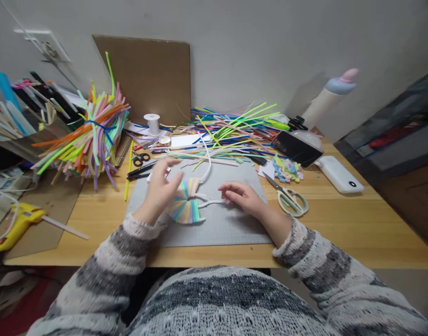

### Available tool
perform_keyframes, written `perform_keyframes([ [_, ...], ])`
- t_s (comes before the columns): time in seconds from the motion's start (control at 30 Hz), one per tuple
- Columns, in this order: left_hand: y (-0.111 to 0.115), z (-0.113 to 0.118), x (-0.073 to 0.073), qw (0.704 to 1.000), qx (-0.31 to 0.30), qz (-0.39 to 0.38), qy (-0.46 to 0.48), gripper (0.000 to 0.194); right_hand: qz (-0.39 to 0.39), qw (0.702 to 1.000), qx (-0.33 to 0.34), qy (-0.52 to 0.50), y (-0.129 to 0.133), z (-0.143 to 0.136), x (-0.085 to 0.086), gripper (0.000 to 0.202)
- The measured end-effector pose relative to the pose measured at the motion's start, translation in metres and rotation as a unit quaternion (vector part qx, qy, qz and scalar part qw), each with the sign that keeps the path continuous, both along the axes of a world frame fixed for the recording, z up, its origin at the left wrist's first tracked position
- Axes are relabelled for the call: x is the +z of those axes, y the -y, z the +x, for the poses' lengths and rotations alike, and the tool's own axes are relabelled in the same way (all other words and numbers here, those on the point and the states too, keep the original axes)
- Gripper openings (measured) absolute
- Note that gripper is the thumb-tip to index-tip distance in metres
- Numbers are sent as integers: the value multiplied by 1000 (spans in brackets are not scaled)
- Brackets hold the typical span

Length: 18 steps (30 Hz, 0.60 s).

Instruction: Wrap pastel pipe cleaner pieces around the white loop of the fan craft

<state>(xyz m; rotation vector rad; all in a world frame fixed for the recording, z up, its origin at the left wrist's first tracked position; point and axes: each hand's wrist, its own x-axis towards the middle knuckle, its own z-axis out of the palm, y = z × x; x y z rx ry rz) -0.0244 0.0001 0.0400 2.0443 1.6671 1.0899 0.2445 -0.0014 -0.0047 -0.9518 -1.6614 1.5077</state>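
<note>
Left hand (pixel 161 189): released, thumb and forefinger parted, beside pastel-striped, C-shaped fuzzy-stem piece (pixel 188 213). Right hand (pixel 240 196): fingers curled near white stem's (pixel 214 202) tip, grip unclear. Piece: on grey mat (pixel 217 233), opening rightward, long axis near-to-far.

I watch through one view, from the person's head; it faces forward and down, over the sweater (pixel 228 308) along the bottom edge; the left hand (pixel 161 189) and right hand (pixel 244 198) show near, around mid-frame, over the mat (pixel 231 228); farther off, the wall (pixel 242 56) fills the top; it reaches wide, from glue gun (pixel 16 226) at left to bottle (pixel 324 98) at right.
</note>
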Motion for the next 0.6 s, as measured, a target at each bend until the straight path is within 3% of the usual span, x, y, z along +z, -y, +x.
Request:
perform_keyframes([
  [0.1,-23,9,-23,988,-56,-139,-40,47,-77,989,91,-83,0,1,3,48],
  [0.23,-33,12,-35,973,-134,-160,-102,38,-201,951,163,-171,-2,0,-1,63],
  [0.3,-31,8,-32,969,-149,-186,-62,31,-241,943,138,-181,-3,-2,-4,52],
  [0.43,-22,-1,-25,935,-168,-284,130,29,-247,957,14,-152,-5,-11,-2,29],
  [0.5,-18,-4,-22,913,-162,-309,211,32,-244,956,-13,-161,-8,-15,1,29],
  [0.6,-16,-5,-20,865,-140,-346,336,38,-282,923,-22,-259,-13,-18,8,45],
])
